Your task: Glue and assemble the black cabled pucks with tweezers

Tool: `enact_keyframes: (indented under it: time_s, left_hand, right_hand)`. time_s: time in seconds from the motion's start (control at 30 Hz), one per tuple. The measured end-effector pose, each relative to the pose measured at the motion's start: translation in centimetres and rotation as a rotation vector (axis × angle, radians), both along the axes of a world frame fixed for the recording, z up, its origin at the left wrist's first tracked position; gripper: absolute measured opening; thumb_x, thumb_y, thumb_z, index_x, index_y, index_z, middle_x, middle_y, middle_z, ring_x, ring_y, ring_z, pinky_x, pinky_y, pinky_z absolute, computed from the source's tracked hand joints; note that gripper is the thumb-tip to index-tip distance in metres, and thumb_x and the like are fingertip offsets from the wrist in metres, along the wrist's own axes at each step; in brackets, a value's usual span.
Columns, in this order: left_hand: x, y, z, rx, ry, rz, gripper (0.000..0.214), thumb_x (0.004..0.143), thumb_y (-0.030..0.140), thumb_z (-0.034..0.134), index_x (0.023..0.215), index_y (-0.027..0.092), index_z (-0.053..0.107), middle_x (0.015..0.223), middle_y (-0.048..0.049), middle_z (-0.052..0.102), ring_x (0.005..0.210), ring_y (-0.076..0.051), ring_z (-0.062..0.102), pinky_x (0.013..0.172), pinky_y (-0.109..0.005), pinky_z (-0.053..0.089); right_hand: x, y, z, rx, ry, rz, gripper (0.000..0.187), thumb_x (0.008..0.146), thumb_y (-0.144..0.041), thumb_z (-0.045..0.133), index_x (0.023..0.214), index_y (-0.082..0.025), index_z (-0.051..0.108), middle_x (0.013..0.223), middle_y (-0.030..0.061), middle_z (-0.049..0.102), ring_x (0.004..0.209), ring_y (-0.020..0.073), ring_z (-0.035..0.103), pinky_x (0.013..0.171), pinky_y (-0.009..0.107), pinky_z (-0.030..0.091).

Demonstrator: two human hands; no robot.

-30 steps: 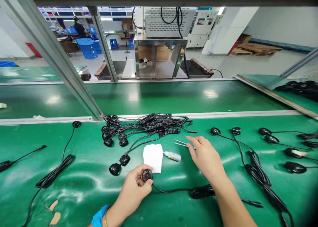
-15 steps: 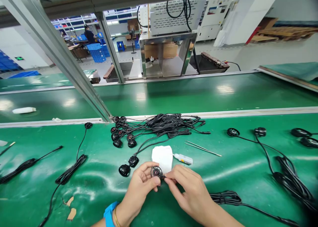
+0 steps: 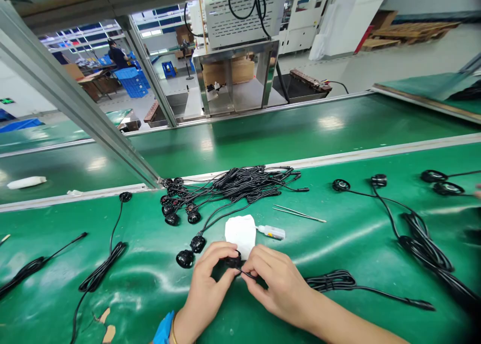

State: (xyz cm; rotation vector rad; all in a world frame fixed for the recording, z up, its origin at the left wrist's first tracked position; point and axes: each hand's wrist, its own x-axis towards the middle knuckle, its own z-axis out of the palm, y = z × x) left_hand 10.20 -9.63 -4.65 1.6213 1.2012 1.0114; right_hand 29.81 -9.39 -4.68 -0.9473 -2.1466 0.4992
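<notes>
Turned face-down since before, small round black lamp (image 3: 232,260); both hands (image 3: 240,284) pinch it.

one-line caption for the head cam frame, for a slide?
Both hands, left hand and right hand, pinch a small round black part on its cable over the green bench, beside a white cloth.
</notes>
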Motion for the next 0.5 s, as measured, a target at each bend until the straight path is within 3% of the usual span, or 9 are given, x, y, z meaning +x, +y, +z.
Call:
enact_keyframes:
  time_s: [0.13, 0.33, 0.5]
  left_hand:
    - [0.2, -0.1, -0.2, -0.010, -0.005, 0.036, 0.020, 0.081, 0.006, 0.066, 0.091, 0.023, 0.067, 0.110, -0.0081, 0.072, 0.105, -0.025, 0.068, 0.088, -0.035, 0.055]
    - [-0.1, 0.3, 0.0, 0.091, 0.108, -0.044, 0.021, 0.085, 0.014, 0.068, 0.101, 0.025, 0.074, 0.107, -0.0080, 0.075, 0.102, -0.024, 0.071, 0.091, -0.035, 0.057]
    - [-1.0, 0.7, -2.1, 0.287, 0.196, -0.056, 0.018, 0.084, 0.028, 0.072, 0.101, 0.029, 0.077, 0.105, -0.0060, 0.078, 0.096, -0.024, 0.074, 0.088, -0.027, 0.059]
  right_hand:
    - [-0.1, -0.1, 0.1, 0.023, -0.008, 0.003, 0.007, 0.091, -0.014, 0.052, 0.089, -0.020, 0.054, 0.078, 0.0012, 0.058, 0.070, 0.0153, 0.052, 0.060, 0.027, 0.036]
    - [0.0, -0.1, -0.1, 0.016, -0.026, -0.015, 0.006, 0.093, -0.016, 0.053, 0.089, -0.020, 0.055, 0.081, 0.0022, 0.061, 0.073, 0.0156, 0.054, 0.063, 0.027, 0.039]
    - [-0.1, -0.1, 0.1, 0.034, -0.100, -0.030, 0.007, 0.086, -0.024, 0.061, 0.092, -0.020, 0.059, 0.085, 0.0011, 0.066, 0.077, 0.0150, 0.060, 0.068, 0.025, 0.045]
